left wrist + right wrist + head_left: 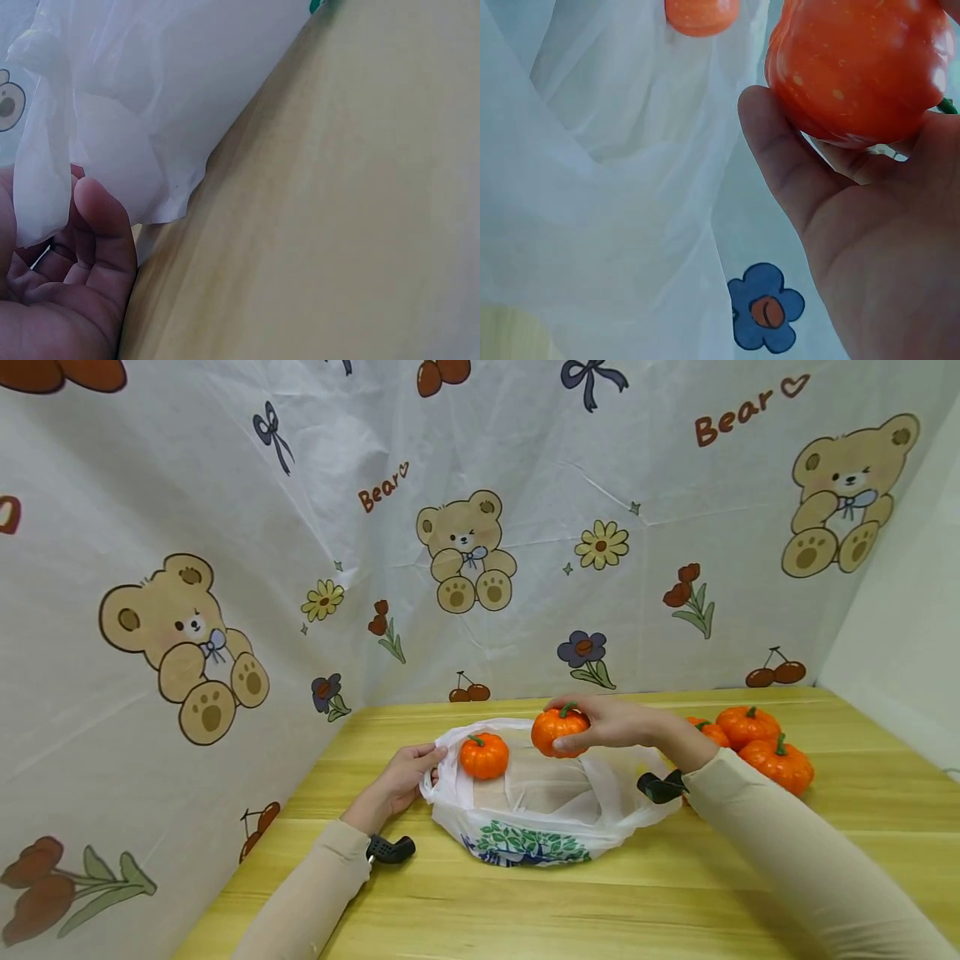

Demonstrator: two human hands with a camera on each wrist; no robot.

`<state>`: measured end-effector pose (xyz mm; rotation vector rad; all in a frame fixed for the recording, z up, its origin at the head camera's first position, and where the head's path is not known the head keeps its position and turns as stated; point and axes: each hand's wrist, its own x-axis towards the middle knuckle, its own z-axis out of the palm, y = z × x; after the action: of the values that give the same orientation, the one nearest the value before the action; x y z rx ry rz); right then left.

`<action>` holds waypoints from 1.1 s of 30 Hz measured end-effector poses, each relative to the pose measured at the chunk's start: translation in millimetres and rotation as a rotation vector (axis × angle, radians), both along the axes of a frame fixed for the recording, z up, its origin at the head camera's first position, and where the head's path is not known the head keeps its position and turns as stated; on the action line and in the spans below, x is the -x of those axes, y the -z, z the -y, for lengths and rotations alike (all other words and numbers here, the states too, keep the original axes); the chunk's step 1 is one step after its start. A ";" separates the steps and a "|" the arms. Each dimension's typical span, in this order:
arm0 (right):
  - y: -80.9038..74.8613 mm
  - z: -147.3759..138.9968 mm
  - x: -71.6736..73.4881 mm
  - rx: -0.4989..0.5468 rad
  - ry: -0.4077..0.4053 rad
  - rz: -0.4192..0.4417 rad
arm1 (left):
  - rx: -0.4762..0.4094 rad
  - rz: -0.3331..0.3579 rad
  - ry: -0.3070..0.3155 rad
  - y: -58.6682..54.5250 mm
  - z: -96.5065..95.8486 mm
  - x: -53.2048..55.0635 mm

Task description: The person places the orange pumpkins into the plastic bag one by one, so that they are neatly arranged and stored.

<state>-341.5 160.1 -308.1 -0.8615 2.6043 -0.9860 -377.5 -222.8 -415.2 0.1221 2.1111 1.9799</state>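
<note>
My right hand [611,722] grips a small orange pumpkin [559,732] with a green stem, holding it over the open white plastic bag [517,852]. In the right wrist view, fingers and thumb wrap round the glossy pumpkin [859,67]. At the bag's left rim my left hand [408,770] holds the plastic edge. The left wrist view shows a folded strip of the bag [45,150] between the left thumb and fingers. Another pumpkin [483,756] lies inside the bag on its left side. Green tree print marks the bag's front.
Several more pumpkins [776,764] sit in a group on the wooden table [525,910] to the right, partly behind my right forearm. A sheet [540,635] printed with bears and flowers hangs behind and to the left. Each wrist wears a black device [392,850].
</note>
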 end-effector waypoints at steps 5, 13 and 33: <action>8.7 13.0 6.1 -0.009 -0.012 0.027 | 0.000 -0.001 0.016 -0.8 -0.5 -0.1; 25.2 30.3 10.7 -0.025 -0.027 0.053 | 0.001 0.000 0.021 -1.6 -1.1 -0.8; 54.4 45.6 26.5 0.081 0.102 0.076 | 0.002 -0.010 0.017 -0.5 0.0 0.2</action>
<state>-368.0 114.5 -362.5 -0.7003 2.5824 -1.1349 -377.7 -222.8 -414.7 0.1495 2.1106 1.9717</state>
